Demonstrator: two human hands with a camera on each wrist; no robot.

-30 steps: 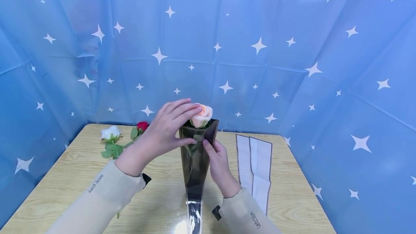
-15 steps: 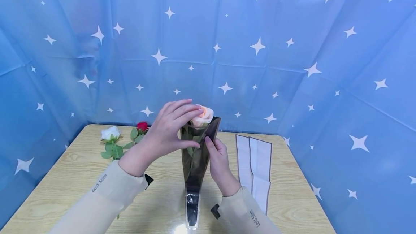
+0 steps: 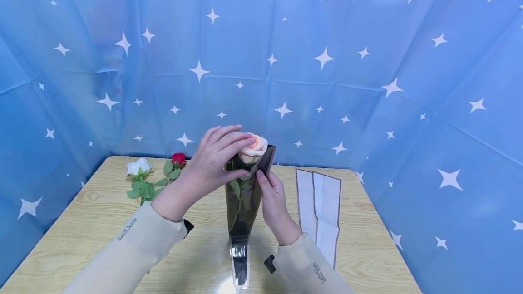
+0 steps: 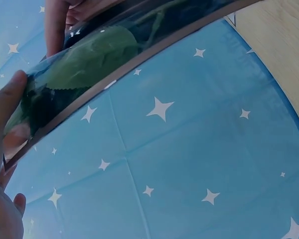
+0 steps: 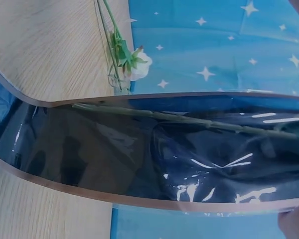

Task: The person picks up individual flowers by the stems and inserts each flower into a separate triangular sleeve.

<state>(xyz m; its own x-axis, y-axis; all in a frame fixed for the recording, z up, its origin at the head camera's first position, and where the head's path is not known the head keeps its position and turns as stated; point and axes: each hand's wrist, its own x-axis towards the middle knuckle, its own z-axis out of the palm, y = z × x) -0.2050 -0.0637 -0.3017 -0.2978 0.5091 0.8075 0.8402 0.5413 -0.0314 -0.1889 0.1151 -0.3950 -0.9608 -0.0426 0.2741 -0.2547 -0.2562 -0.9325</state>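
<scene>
A pale pink rose [image 3: 259,146] stands in a dark see-through flower sleeve [image 3: 244,214], its bloom at the sleeve's mouth. My left hand [image 3: 207,165] holds the rose at the top, fingers over the bloom and thumb at the sleeve's front. With thumb and fingers my right hand [image 3: 276,203] pinches the sleeve's right edge just below the mouth. A green leaf [image 4: 97,57] shows through the film in the left wrist view. The rose's stem [image 5: 182,118] runs inside the sleeve in the right wrist view, its cut end above the narrow part.
At the table's back left lie a white rose [image 3: 139,167] and a red rose [image 3: 178,159], partly behind my left arm. Flat white sheets with dark borders [image 3: 328,208] lie right of my right hand. A blue star-printed curtain [image 3: 261,58] surrounds the wooden table [image 3: 367,248].
The rose's bloom sits slightly deeper in the sleeve. The sleeve has come up a little, so its lower end now shows, and that end has shifted slightly left. Both hands keep their hold.
</scene>
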